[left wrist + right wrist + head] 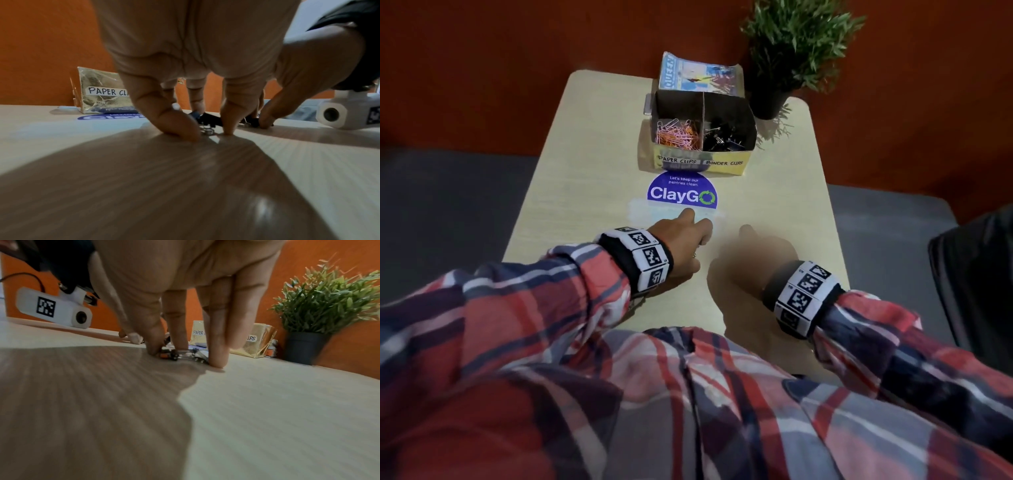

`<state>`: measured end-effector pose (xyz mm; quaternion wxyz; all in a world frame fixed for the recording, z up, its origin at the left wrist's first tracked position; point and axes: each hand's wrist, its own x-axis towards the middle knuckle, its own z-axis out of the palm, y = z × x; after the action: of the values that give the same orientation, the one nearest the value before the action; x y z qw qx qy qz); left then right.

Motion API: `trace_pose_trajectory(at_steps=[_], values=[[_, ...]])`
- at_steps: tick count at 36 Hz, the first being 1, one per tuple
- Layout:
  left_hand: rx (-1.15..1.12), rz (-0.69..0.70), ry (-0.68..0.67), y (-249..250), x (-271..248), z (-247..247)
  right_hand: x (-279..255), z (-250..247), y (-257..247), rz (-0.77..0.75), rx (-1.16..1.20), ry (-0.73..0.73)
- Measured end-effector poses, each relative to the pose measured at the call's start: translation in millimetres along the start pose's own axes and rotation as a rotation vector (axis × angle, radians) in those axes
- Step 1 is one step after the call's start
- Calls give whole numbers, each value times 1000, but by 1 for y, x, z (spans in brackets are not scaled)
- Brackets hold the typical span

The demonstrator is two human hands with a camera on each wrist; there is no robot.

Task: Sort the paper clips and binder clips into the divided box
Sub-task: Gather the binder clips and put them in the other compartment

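Observation:
The divided box [700, 162] stands at the table's far middle, with pink and orange paper clips [676, 135] in its left compartment and black binder clips [724, 137] in its right. Both hands are fingertips-down on the table, close together, nearer me than the box. In the left wrist view my left hand [209, 134] pinches a loose black binder clip [208, 121] between thumb and forefinger. In the right wrist view my right hand [185, 358] grips small clips [169, 354] with thumb and fingers. In the head view the left hand [688, 236] and blurred right hand [746, 246] hide the loose clips.
A potted plant [798, 51] stands right of the box at the table's far corner. A round blue ClayGo sticker [681, 193] lies between the box and my hands. The pale table [585, 205] is narrow, with dark floor on both sides.

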<state>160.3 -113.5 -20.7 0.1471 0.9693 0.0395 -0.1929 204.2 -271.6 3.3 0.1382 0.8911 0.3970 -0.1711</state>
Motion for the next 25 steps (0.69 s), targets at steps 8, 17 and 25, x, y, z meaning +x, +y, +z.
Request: trace_pose_trajectory(at_steps=[8, 17, 25], values=[[34, -49, -53, 9, 4, -5, 0, -11, -4, 39, -13, -64], [70, -35, -109, 13, 6, -12, 2, -15, -6, 25, -121, -113], [101, -46, -81, 9, 6, -11, 3, -15, 1, 90, -51, -146]])
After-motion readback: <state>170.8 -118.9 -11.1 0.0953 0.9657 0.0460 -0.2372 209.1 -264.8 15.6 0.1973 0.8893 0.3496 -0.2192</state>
